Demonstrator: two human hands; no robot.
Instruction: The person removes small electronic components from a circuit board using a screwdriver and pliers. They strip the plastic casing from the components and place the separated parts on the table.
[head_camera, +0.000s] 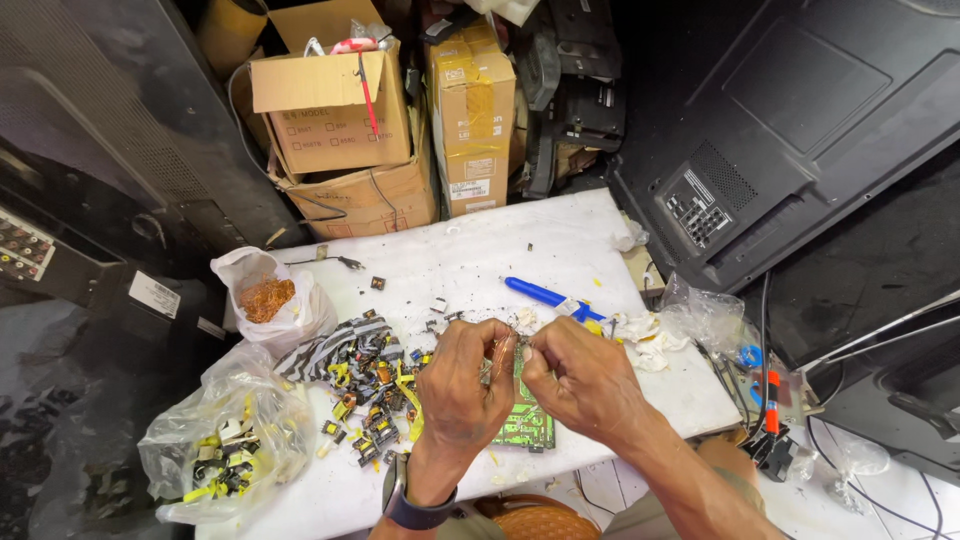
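My left hand (462, 383) and my right hand (578, 382) are held together above a white table (480, 255), fingertips pinched on a small part wound with thin copper wire (503, 352). A green circuit board (528, 425) lies flat on the table beneath my hands. A dark watch sits on my left wrist. Left of my hands lies a pile of small black and yellow electronic parts (365, 385). A blue-handled tool (546, 295) rests on the table just beyond my hands.
A white bag of copper wire (268, 297) and a clear bag of black and yellow parts (228, 450) sit at the left. Cardboard boxes (345, 120) stand behind the table. Large black television backs (800, 130) lean at the right and left. Crumpled plastic (705, 318) lies at the right edge.
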